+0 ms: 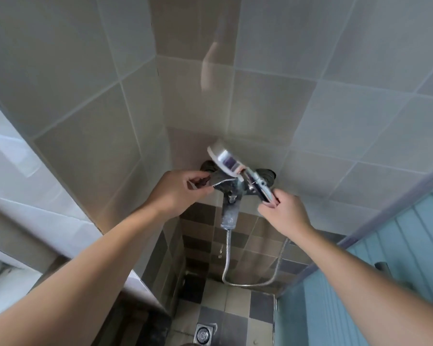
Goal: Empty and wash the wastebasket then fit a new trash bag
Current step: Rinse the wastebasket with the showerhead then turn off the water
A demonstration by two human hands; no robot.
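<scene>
A chrome shower mixer tap (231, 193) is fixed to the tiled wall. My left hand (183, 191) pinches its flat lever (223, 183) at the left end. My right hand (283, 211) grips the handle of the hand shower (225, 158), whose head points up and to the left above the tap. A metal hose (250, 283) loops down from the tap and back up to the handle. The wastebasket is not in view.
A floor drain (204, 334) sits in the checked floor tiles below. A blue panelled door (390, 245) stands at the right. A white ledge (18, 171) runs along the left wall. Grey wall tiles (335, 71) fill the space ahead.
</scene>
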